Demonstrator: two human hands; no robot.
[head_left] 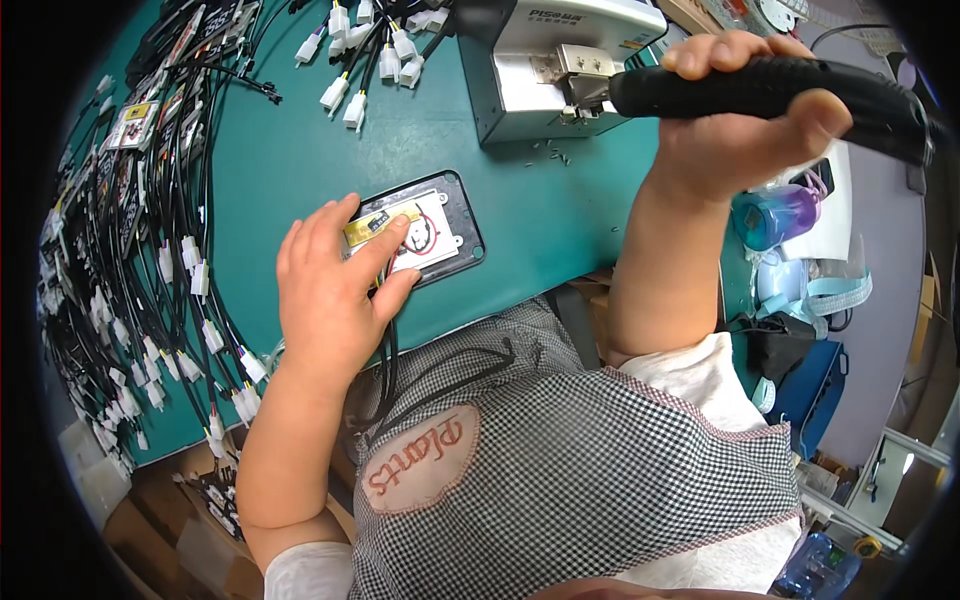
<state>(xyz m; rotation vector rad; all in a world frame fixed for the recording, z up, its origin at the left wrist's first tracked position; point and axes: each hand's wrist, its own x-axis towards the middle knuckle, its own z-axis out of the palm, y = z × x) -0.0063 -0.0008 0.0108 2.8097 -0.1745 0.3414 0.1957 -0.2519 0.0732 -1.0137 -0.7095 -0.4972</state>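
My left hand lies with fingers spread over a shallow black plastic case. Its index fingertip presses on the white-backed module inside, beside a gold label and a loop of thin red wire. The thumb rests by the case's lower edge, where black cables run out toward my lap. My raised right hand is wrapped round a thick black electric screwdriver. The tool's tip end meets the metal pick-up block of a screw feeder; the contact itself is too small to make out.
Black cables with white connectors heap along the left of the green table; more connectors lie at the back. Small screws are scattered before the feeder. A blue-purple bottle stands at the right, above a blue bin.
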